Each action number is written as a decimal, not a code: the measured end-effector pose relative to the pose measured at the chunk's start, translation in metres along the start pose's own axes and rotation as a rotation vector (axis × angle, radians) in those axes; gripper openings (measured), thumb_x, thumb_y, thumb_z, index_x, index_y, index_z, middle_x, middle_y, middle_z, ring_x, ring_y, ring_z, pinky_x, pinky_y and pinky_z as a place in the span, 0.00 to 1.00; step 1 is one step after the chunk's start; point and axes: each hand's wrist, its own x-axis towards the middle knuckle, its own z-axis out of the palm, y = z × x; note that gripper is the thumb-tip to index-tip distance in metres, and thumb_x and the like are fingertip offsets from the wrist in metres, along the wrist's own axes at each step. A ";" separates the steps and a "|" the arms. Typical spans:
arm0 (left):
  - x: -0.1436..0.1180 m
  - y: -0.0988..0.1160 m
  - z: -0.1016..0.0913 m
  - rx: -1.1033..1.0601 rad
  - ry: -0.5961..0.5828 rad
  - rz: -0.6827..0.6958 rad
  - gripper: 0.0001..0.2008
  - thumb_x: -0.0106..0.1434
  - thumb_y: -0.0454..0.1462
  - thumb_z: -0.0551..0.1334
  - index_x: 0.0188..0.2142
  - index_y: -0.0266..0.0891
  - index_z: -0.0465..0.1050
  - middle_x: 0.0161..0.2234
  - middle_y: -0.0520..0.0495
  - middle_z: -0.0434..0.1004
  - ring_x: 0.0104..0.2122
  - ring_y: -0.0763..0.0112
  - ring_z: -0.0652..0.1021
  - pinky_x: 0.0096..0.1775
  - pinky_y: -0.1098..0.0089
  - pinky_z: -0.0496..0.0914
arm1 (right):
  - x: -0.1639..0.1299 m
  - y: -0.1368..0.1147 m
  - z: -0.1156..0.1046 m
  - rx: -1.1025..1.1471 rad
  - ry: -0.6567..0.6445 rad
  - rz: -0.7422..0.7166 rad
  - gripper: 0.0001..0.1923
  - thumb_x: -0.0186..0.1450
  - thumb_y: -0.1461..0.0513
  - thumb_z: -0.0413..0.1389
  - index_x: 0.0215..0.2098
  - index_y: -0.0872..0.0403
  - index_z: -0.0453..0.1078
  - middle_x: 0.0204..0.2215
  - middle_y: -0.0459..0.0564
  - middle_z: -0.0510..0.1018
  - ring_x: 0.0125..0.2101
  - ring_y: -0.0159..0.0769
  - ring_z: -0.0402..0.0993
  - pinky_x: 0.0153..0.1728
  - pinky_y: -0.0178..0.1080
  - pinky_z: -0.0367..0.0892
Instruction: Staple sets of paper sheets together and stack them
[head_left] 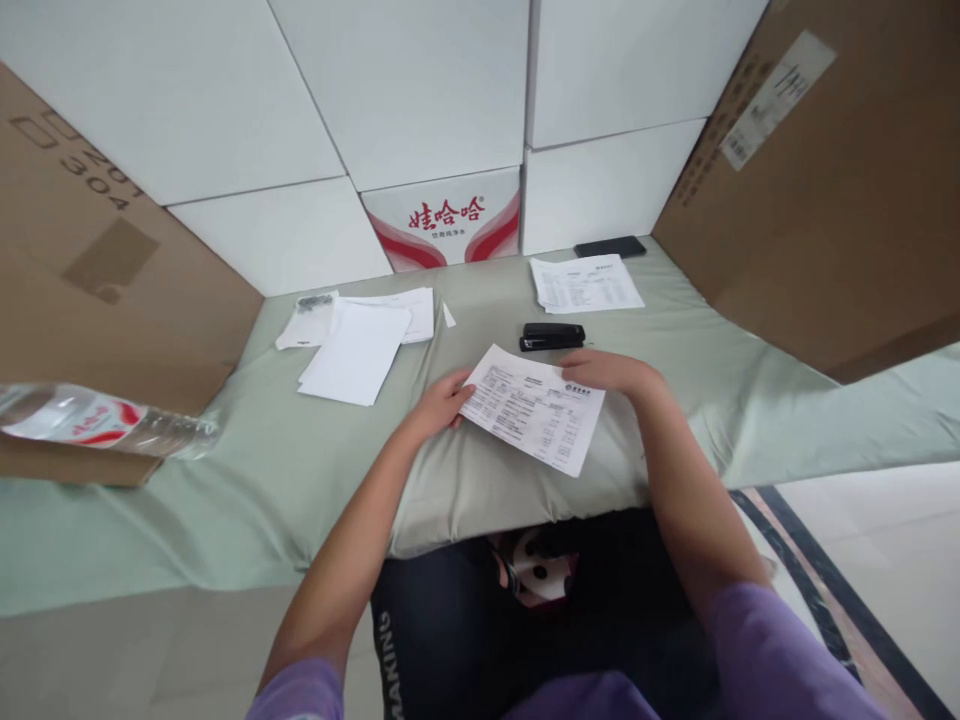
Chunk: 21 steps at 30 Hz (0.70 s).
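Observation:
A printed sheet of paper (pixel 536 408), perhaps more than one, lies tilted at the near edge of the cloth-covered surface. My left hand (pixel 442 403) is closed on its left edge, with the fingertips partly under the paper. At the upper right corner, my right hand (pixel 604 371) grips the paper, its thumb hidden from view. A black stapler (pixel 553 337) lies just beyond the paper, close to my right fingers and apart from them.
White papers (pixel 356 350) lie left beside a clear plastic packet (pixel 309 320). Printed papers (pixel 586 284) and a black phone (pixel 610 247) are at the back right. Cardboard boxes (pixel 840 200) and white boxes (pixel 435 90) enclose the surface. A water bottle (pixel 105 420) lies left.

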 end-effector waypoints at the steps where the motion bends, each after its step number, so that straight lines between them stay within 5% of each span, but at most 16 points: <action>1: 0.003 0.003 0.007 -0.008 -0.036 -0.023 0.28 0.66 0.47 0.61 0.61 0.33 0.69 0.22 0.51 0.74 0.14 0.75 0.67 0.17 0.73 0.61 | -0.004 0.004 -0.001 -0.023 0.022 0.022 0.06 0.60 0.65 0.55 0.25 0.54 0.72 0.34 0.52 0.81 0.35 0.43 0.74 0.34 0.39 0.65; 4: 0.014 0.014 0.026 0.045 -0.106 -0.032 0.24 0.66 0.43 0.60 0.59 0.34 0.71 0.20 0.52 0.72 0.14 0.74 0.69 0.17 0.74 0.62 | -0.012 0.016 -0.002 -0.073 0.068 0.087 0.07 0.62 0.64 0.53 0.27 0.54 0.71 0.37 0.55 0.81 0.38 0.45 0.75 0.35 0.40 0.66; 8: 0.028 0.021 0.040 0.107 -0.058 0.018 0.20 0.67 0.40 0.58 0.55 0.34 0.75 0.19 0.55 0.69 0.13 0.77 0.66 0.16 0.75 0.60 | -0.015 0.031 -0.007 -0.058 0.116 0.202 0.06 0.61 0.62 0.54 0.30 0.52 0.72 0.38 0.53 0.81 0.39 0.46 0.76 0.38 0.41 0.68; 17: 0.024 0.008 0.039 -0.030 -0.016 0.108 0.27 0.66 0.46 0.60 0.61 0.35 0.70 0.25 0.52 0.73 0.16 0.80 0.63 0.18 0.75 0.58 | -0.015 0.044 -0.009 0.082 0.073 0.134 0.07 0.62 0.60 0.56 0.31 0.51 0.76 0.36 0.51 0.83 0.37 0.46 0.77 0.34 0.41 0.69; 21: 0.027 0.001 0.039 0.010 0.063 0.145 0.28 0.67 0.47 0.59 0.62 0.36 0.69 0.30 0.48 0.79 0.22 0.74 0.71 0.24 0.73 0.65 | -0.017 0.035 -0.009 0.032 0.119 0.144 0.07 0.62 0.61 0.54 0.32 0.51 0.75 0.39 0.52 0.83 0.40 0.47 0.77 0.38 0.41 0.69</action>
